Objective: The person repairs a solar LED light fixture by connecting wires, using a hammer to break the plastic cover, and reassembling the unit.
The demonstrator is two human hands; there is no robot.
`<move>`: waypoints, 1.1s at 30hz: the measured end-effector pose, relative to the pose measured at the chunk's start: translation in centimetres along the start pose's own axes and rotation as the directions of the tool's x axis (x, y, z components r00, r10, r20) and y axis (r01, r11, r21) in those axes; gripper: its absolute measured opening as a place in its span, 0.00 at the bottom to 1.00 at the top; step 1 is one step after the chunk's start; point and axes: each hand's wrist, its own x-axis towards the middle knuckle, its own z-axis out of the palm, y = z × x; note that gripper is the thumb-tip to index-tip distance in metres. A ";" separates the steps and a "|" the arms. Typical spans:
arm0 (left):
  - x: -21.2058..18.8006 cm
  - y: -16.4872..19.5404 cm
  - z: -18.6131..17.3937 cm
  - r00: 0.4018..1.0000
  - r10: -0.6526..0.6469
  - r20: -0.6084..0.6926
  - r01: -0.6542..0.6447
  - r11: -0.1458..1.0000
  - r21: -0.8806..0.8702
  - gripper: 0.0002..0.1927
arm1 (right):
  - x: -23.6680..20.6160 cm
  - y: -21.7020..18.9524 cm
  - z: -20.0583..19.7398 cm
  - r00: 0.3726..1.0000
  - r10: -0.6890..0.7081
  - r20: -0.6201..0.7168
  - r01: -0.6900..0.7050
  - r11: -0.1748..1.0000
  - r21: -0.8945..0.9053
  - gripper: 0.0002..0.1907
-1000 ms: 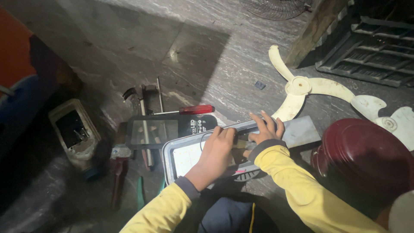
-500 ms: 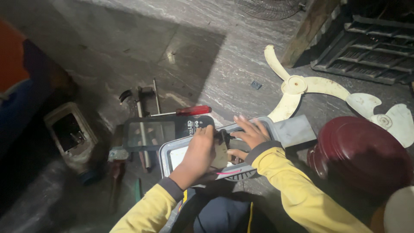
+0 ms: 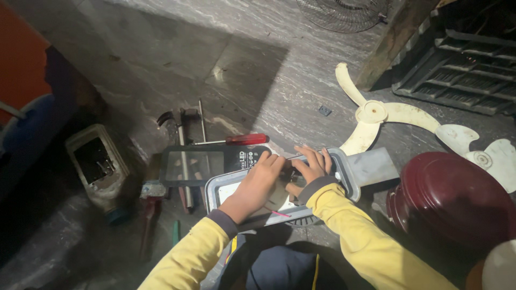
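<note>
Fingers first: the left hand (image 3: 257,181) had its fingers curled together, knuckles up, pressed down on the open face of a grey lamp housing (image 3: 344,171). The right hand (image 3: 309,167) sat just beside it, fingers bunched and bent over a small dark part in the middle of the housing. Couldn't tell if anything was actually pinched between those fingertips, too dim and too small. The two hands were nearly touching each other.

The housing looked like cast metal, rounded corners, raised rim, with a flat grey stub sticking out on the right. It lay on the stone floor right in front of the person's knees. A thin pink wire (image 3: 279,213) ran across its pale inner plate near the left wrist.

Touching its upper-left edge was a dark glass cover panel (image 3: 196,165), glossy, black-bordered, lying flat. A red-handled screwdriver (image 3: 244,139) lay just above that, with a few metal rods (image 3: 183,156) underneath the glass.

Further out: a cream plastic fan blade (image 3: 376,114) with three lobes, a glossy maroon dome-shaped casing (image 3: 451,196) on the right, and a grimy pale open box (image 3: 97,161) on the left. Sleeves were yellow with dark cuffs. The floor (image 3: 252,64) was grey veined stone, dusty.
</note>
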 end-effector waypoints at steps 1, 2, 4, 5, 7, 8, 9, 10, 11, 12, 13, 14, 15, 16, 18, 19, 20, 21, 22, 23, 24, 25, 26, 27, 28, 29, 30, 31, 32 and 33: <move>-0.2 -0.2 -0.1 1.000 0.008 0.010 -0.008 1.000 -0.005 0.23 | 0.0 0.0 0.0 1.000 -0.009 0.001 0.009 1.000 0.001 0.31; -0.4 -0.5 -0.3 1.000 0.017 0.018 -0.016 1.000 -0.009 0.24 | -0.1 0.0 0.1 1.000 -0.019 0.001 0.019 1.000 0.002 0.31; -0.8 -1.0 -0.6 1.000 0.017 0.000 -0.017 0.998 -0.060 0.23 | -0.3 -0.1 0.1 1.000 -0.009 -0.023 0.009 1.000 0.001 0.27; -0.9 -1.2 -0.8 1.000 0.011 -0.026 -0.013 0.994 -0.105 0.21 | -0.3 -0.2 0.2 0.999 -0.005 -0.035 0.005 1.000 0.002 0.25; -1.1 -1.5 -0.9 0.999 0.021 -0.047 -0.027 0.993 -0.112 0.20 | -0.4 -0.2 0.1 0.998 -0.049 -0.049 0.050 0.999 0.011 0.26; -1.1 -1.6 -0.9 0.998 0.040 -0.043 -0.043 0.996 -0.072 0.21 | -0.4 -0.2 0.0 0.996 -0.072 -0.057 0.073 0.997 0.014 0.27; -1.0 -1.6 -0.8 0.998 0.055 -0.037 -0.056 0.998 -0.033 0.21 | -0.4 -0.2 0.0 0.997 -0.053 -0.050 0.053 0.999 0.002 0.26; -0.9 -1.7 -0.7 0.998 0.053 -0.033 -0.054 0.998 -0.032 0.22 | -0.3 -0.2 0.0 0.999 -0.033 -0.042 0.033 0.999 -0.007 0.25; -0.7 -1.7 -0.6 0.998 0.052 -0.027 -0.053 0.998 -0.029 0.22 | -0.2 -0.2 0.1 0.999 -0.013 -0.036 0.013 1.000 -0.015 0.24; -0.5 -1.6 -0.4 0.998 0.052 -0.023 -0.053 0.998 -0.029 0.22 | -0.1 -0.2 0.1 1.000 0.008 -0.019 -0.008 1.000 -0.018 0.25; -0.2 -1.6 -0.3 0.998 0.051 -0.032 -0.052 0.998 -0.035 0.21 | 0.0 -0.2 0.2 1.000 0.030 -0.004 -0.030 0.999 -0.022 0.27; 0.0 -1.5 -0.2 0.998 0.049 -0.043 -0.051 0.998 -0.041 0.20 | 0.1 -0.1 0.3 0.999 0.052 0.011 -0.051 0.998 -0.030 0.28; 0.3 -1.4 0.0 0.997 0.050 -0.053 -0.053 0.997 -0.048 0.18 | 0.1 -0.1 0.3 0.999 0.048 0.001 -0.048 0.998 -0.029 0.27; 0.5 -1.2 0.2 0.995 0.056 -0.082 -0.060 0.997 -0.045 0.19 | 0.2 0.0 0.4 0.999 0.045 -0.008 -0.046 0.999 -0.028 0.27; 0.9 -0.9 0.6 0.989 0.064 -0.134 -0.069 0.997 -0.034 0.19 | 0.2 0.1 0.6 0.998 0.052 -0.039 -0.052 0.999 -0.013 0.27; 1.1 -0.8 0.8 0.990 0.034 -0.138 -0.040 0.999 -0.036 0.18 | 0.2 0.1 0.7 0.996 0.062 -0.063 -0.062 0.998 0.002 0.27; 1.1 -0.6 1.0 0.990 0.004 -0.144 -0.010 0.999 -0.039 0.17 | 0.2 0.1 0.8 0.994 0.071 -0.086 -0.070 0.997 0.016 0.27; 1.2 -0.5 1.2 0.988 -0.025 -0.150 0.019 0.999 -0.044 0.16 | 0.2 0.1 1.0 0.991 0.079 -0.111 -0.078 0.997 0.010 0.26; 1.2 -0.5 1.4 0.986 -0.019 -0.167 0.010 0.999 -0.053 0.16 | 0.2 0.0 1.2 0.987 0.086 -0.135 -0.086 0.996 0.005 0.26; 1.3 -0.5 1.5 0.983 -0.014 -0.185 0.003 0.998 -0.060 0.16 | 0.2 -0.1 1.4 0.983 0.092 -0.160 -0.093 0.996 0.001 0.25; 1.2 -0.6 1.6 0.979 -0.012 -0.202 -0.002 0.998 -0.066 0.17 | 0.2 -0.1 1.6 0.982 0.096 -0.163 -0.095 0.995 0.009 0.28; 1.2 -0.7 1.6 0.981 -0.023 -0.194 0.011 0.998 -0.062 0.16 | 0.3 -0.1 1.8 0.981 0.099 -0.165 -0.097 0.995 0.019 0.31; 1.2 -1.0 1.7 0.982 -0.031 -0.187 0.021 0.998 -0.056 0.15 | 0.3 -0.1 2.0 0.980 0.101 -0.169 -0.098 0.995 0.029 0.34; 1.2 -1.2 1.6 0.983 -0.037 -0.181 0.028 0.998 -0.051 0.14 | 0.4 -0.1 2.2 0.980 0.116 -0.163 -0.113 0.993 0.023 0.34; 1.1 -1.5 1.6 0.985 -0.023 -0.172 0.011 0.998 -0.069 0.13 | 0.4 -0.1 2.2 0.979 0.130 -0.155 -0.129 0.991 0.015 0.34; 1.0 -1.9 1.4 0.986 -0.008 -0.165 -0.007 0.996 -0.088 0.12 | 0.3 0.0 2.3 0.979 0.143 -0.148 -0.144 0.990 0.005 0.34; 0.9 -2.2 1.3 0.987 0.009 -0.161 -0.026 0.994 -0.105 0.11 | 0.4 0.0 2.3 0.981 0.117 -0.157 -0.120 0.993 -0.006 0.33; 0.8 -2.5 1.3 0.985 0.031 -0.169 -0.049 0.993 -0.104 0.11 | 0.4 0.1 2.3 0.983 0.089 -0.162 -0.094 0.995 -0.019 0.31; 0.7 -2.8 1.3 0.983 0.051 -0.176 -0.070 0.992 -0.103 0.11 | 0.5 0.1 2.3 0.984 0.061 -0.165 -0.067 0.997 -0.031 0.30; 0.7 -2.9 1.3 0.981 0.069 -0.182 -0.088 0.991 -0.101 0.11 | 0.7 0.0 2.3 0.984 0.089 -0.154 -0.096 0.995 -0.038 0.30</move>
